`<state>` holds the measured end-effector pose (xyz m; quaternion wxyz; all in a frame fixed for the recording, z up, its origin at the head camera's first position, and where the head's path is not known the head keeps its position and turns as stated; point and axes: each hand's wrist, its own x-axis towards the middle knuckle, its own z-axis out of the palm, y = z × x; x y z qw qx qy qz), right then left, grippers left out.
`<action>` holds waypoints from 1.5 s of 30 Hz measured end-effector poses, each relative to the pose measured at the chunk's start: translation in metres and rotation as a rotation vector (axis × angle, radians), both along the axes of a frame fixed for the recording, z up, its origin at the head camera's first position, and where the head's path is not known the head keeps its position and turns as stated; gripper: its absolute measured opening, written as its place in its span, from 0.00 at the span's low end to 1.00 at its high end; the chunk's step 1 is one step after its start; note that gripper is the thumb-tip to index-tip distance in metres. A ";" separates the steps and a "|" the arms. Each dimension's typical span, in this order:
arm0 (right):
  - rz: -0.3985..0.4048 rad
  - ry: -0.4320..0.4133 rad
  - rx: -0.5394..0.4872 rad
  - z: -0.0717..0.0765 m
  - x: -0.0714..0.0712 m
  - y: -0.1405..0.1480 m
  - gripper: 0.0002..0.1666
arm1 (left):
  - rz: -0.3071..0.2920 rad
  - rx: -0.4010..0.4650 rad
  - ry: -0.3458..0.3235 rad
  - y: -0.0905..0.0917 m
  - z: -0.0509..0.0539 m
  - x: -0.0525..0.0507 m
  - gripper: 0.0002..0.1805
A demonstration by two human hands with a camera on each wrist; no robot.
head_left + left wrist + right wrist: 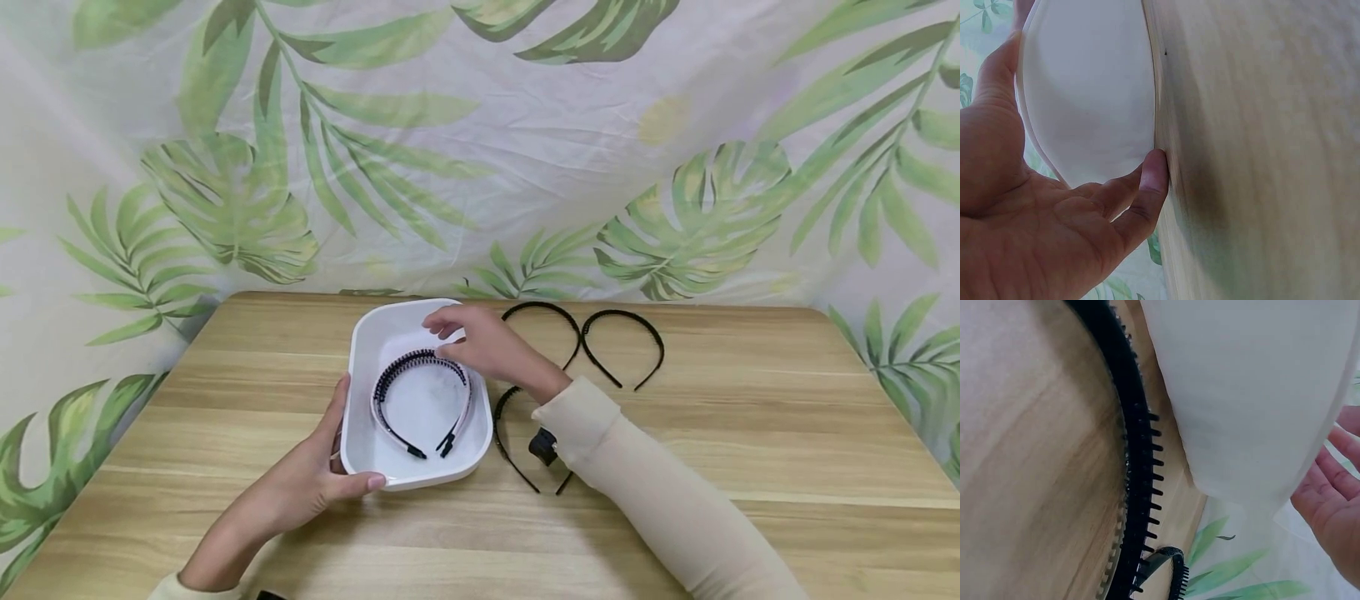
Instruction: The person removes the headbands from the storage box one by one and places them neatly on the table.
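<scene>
My left hand (303, 479) grips a white plastic bin (420, 481) at its near left corner, thumb on the rim and fingers along the outer side. In the left wrist view, those fingers (1150, 181) reach down the bin's wall to the tabletop. Several stacked headbands (381, 392), dark toothed ones among pale ones, lie inside with their ends toward me. My right hand (480, 342) is over the bin's right side, fingers loosely bent, thumb close to the top of the stack; I see nothing held. Whether the thumb touches the headbands is unclear.
Three black headbands lie on the wooden table (750, 417) right of the bin: one at the back (542, 306), one further right (660, 337), and one under my right forearm (501, 429). A leaf-print cloth (525, 167) hangs behind the table.
</scene>
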<state>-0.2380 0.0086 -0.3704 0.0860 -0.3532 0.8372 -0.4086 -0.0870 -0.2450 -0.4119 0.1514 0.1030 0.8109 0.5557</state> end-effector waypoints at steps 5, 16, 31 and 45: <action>0.027 -0.001 0.019 -0.002 -0.004 -0.007 0.23 | 0.014 -0.014 -0.006 0.000 -0.001 0.002 0.74; 0.051 -0.002 0.070 -0.007 -0.009 -0.019 0.22 | 0.003 0.004 0.010 0.001 -0.001 0.003 0.73; 0.074 0.105 0.173 -0.011 -0.018 -0.030 0.21 | 0.001 0.019 -0.024 0.001 0.002 0.001 0.75; 0.071 0.179 0.253 -0.015 -0.018 -0.033 0.23 | 0.008 -0.012 0.026 0.001 0.001 0.001 0.75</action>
